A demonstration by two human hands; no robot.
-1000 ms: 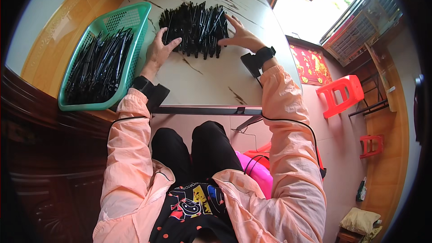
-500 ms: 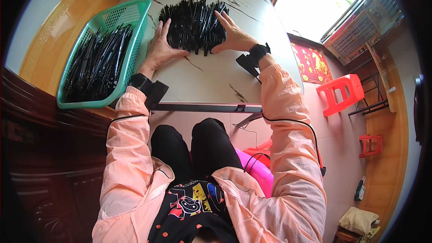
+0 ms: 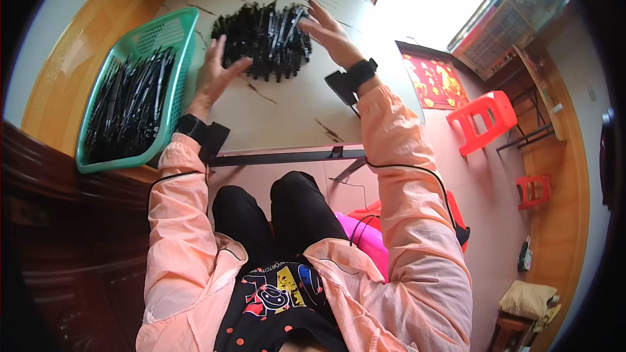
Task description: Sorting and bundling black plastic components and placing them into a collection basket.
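Note:
A pile of slim, glossy black stick-like pieces [image 3: 264, 42] lies on the marble-patterned table [image 3: 287, 114], most of them pointing away from me. What kind of pieces they are, I cannot make out. At the pile's left side is my left hand [image 3: 215, 73], open, thumb stretched toward the near left corner. My right hand [image 3: 331, 34] is open too, raised by the right edge with its fingers apart. Neither hand holds anything. More of the same black pieces [image 3: 130, 101] fill a green plastic basket [image 3: 184, 58] to the left.
Dark carved wooden furniture [image 3: 65, 221] stands at the left, below the basket. On the floor to the right are a red plastic stool [image 3: 486, 117], a smaller red stool [image 3: 535, 191] and a red mat [image 3: 433, 81]. A bright doorway opens at the far right.
Both hands have come away from the sides of the pile, the right one lifting up and outward. The pile keeps its shape. The whole view has shifted slightly.

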